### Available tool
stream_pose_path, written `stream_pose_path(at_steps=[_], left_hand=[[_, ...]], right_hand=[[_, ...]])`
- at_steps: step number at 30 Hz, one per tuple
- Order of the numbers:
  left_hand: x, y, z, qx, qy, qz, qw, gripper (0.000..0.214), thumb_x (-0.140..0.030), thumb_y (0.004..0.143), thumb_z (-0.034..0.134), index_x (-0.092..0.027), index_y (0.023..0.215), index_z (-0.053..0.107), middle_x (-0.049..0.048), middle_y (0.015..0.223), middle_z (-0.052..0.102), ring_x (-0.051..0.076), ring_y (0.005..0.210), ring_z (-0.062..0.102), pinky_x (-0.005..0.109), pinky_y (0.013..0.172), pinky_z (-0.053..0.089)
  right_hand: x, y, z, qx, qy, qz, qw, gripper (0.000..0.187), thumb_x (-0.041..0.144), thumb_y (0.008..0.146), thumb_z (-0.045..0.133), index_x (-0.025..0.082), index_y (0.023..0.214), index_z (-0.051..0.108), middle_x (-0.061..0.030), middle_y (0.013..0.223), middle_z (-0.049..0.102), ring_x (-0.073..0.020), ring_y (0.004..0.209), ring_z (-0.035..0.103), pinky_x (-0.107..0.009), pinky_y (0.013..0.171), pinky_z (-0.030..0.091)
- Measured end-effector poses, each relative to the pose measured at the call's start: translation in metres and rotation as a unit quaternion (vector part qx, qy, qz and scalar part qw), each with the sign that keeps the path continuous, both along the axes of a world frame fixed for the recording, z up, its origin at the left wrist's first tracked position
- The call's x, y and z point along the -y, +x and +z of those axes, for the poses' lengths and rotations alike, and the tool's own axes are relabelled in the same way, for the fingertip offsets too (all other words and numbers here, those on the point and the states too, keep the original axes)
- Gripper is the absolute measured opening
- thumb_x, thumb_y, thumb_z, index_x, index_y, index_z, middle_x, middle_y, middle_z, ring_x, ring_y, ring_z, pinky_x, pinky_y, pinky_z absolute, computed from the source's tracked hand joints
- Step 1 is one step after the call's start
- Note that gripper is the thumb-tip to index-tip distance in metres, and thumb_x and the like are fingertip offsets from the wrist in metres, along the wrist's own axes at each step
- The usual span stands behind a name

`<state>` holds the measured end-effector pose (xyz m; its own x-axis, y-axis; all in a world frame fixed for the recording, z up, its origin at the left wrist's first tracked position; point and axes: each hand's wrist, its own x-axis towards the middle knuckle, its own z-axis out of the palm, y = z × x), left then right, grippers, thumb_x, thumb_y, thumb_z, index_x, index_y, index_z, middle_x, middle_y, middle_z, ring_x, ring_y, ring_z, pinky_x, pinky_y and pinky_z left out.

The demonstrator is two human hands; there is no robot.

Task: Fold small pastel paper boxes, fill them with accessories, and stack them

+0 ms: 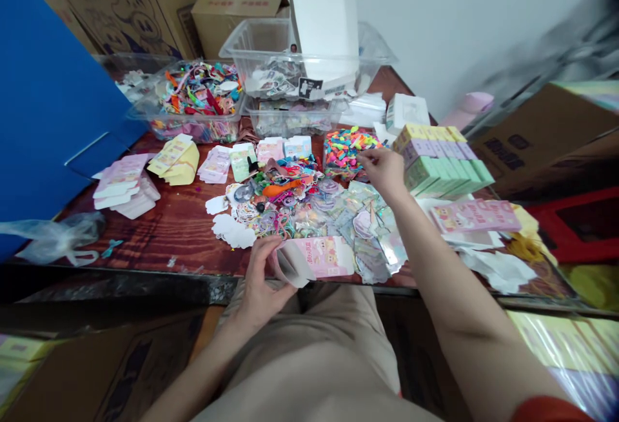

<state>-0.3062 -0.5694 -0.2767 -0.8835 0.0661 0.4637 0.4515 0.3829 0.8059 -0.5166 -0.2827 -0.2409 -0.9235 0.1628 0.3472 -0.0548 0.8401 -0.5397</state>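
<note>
My left hand (264, 290) is closed round a pink printed paper box (319, 258), held on its side at the table's front edge with its open end toward the hand. My right hand (385, 169) reaches to the right edge of a tub of small bright plastic pieces (349, 151), thumb and fingertips pinched together. Whatever lies between those fingertips is too small to make out. Between the hands spreads a heap of hair ties and trinkets (285, 183), with shiny clear packets (370, 215) to its right. White die-cut cards (233, 231) lie left of the heap.
Stacks of flat pink boxes (126, 183) and yellow boxes (175, 159) stand at left, near a plastic bag (62, 235). Clear bins (193, 122) line the back. Wrapped box stacks (440, 159) and pink cartons (476, 215) sit at right. A blue panel (53, 86) borders the left.
</note>
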Motion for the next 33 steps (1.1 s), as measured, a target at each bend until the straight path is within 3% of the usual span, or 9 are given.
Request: stream_pose_path(at_steps=[2,4,9,15,17,20,23,27,33], left_hand=[[-0.001,0.002,-0.002,0.02,-0.005,0.021,1.0,0.062,-0.023,0.076,0.073,-0.026,0.131,0.045,0.01,0.127,0.055,0.026,0.121,0.057,0.044,0.101,0.05],[-0.001,0.004,-0.005,0.05,-0.021,0.056,0.997,0.066,-0.028,0.074,0.076,-0.024,0.131,0.044,0.0105,0.127,0.056,0.026,0.118,0.059,0.042,0.098,0.052],[0.005,0.01,-0.011,0.134,-0.071,0.116,0.982,0.081,-0.041,0.067,0.082,-0.02,0.133,0.04,0.0126,0.124,0.06,0.027,0.11,0.064,0.04,0.088,0.056],[0.004,0.004,-0.009,0.13,-0.085,0.121,0.98,0.082,-0.039,0.066,0.083,-0.021,0.134,0.041,0.0118,0.125,0.063,0.027,0.111,0.065,0.04,0.091,0.056],[0.001,0.0,-0.005,0.11,-0.098,0.119,0.982,0.081,-0.039,0.066,0.083,-0.022,0.134,0.041,0.0111,0.123,0.064,0.026,0.108,0.066,0.038,0.09,0.056],[-0.006,-0.004,0.0,0.069,-0.12,0.11,0.984,0.078,-0.039,0.068,0.082,-0.021,0.133,0.042,0.0111,0.122,0.065,0.026,0.108,0.067,0.037,0.09,0.056],[-0.012,-0.007,0.003,0.054,-0.134,0.106,0.984,0.075,-0.038,0.071,0.08,-0.02,0.133,0.041,0.0117,0.122,0.065,0.026,0.11,0.067,0.036,0.091,0.056],[-0.017,-0.007,0.004,0.067,-0.141,0.098,0.983,0.074,-0.039,0.071,0.08,-0.019,0.133,0.042,0.013,0.122,0.065,0.027,0.111,0.066,0.037,0.092,0.056],[-0.019,-0.006,0.004,0.095,-0.147,0.11,0.978,0.077,-0.038,0.069,0.082,-0.02,0.132,0.042,0.014,0.124,0.065,0.029,0.113,0.066,0.04,0.092,0.056]], right_hand=[[0.009,-0.019,0.0,0.064,0.067,-0.002,0.996,0.023,0.032,0.082,0.064,0.016,0.09,0.078,-0.0126,0.091,0.073,-0.0267,0.085,0.064,-0.035,0.075,0.046],[0.018,-0.032,-0.004,0.111,0.089,0.004,0.99,0.022,0.033,0.079,0.069,0.015,0.087,0.078,-0.0141,0.09,0.073,-0.0277,0.086,0.063,-0.034,0.074,0.045],[0.019,-0.046,-0.01,0.125,0.043,0.024,0.991,0.01,0.023,0.075,0.069,0.015,0.072,0.074,-0.0092,0.074,0.07,-0.0226,0.075,0.06,-0.031,0.07,0.042],[0.002,-0.04,-0.002,0.099,-0.071,0.043,0.992,0.036,0.046,0.08,0.066,0.015,0.063,0.064,0.0007,0.053,0.052,-0.0127,0.052,0.046,-0.026,0.052,0.037],[0.002,-0.03,0.001,0.101,-0.149,0.066,0.981,0.043,0.056,0.075,0.068,0.016,0.063,0.061,0.0019,0.052,0.05,-0.0108,0.049,0.043,-0.025,0.048,0.035],[0.01,-0.006,0.012,0.131,-0.312,0.131,0.932,0.048,0.062,0.061,0.079,0.017,0.065,0.062,0.0019,0.055,0.052,-0.0092,0.047,0.042,-0.024,0.044,0.035],[0.027,0.031,0.029,0.16,-0.38,0.202,0.888,0.049,0.062,0.056,0.083,0.018,0.067,0.065,0.0014,0.059,0.056,-0.0084,0.049,0.043,-0.022,0.044,0.035],[0.054,0.087,0.048,0.184,-0.353,0.307,0.864,0.04,0.058,0.071,0.077,0.019,0.071,0.069,0.0013,0.062,0.058,-0.0099,0.053,0.046,-0.023,0.048,0.036],[0.087,0.139,0.044,0.086,-0.125,0.411,0.899,0.029,0.041,0.093,0.06,0.019,0.079,0.073,-0.0047,0.077,0.06,-0.016,0.072,0.057,-0.028,0.064,0.044]])
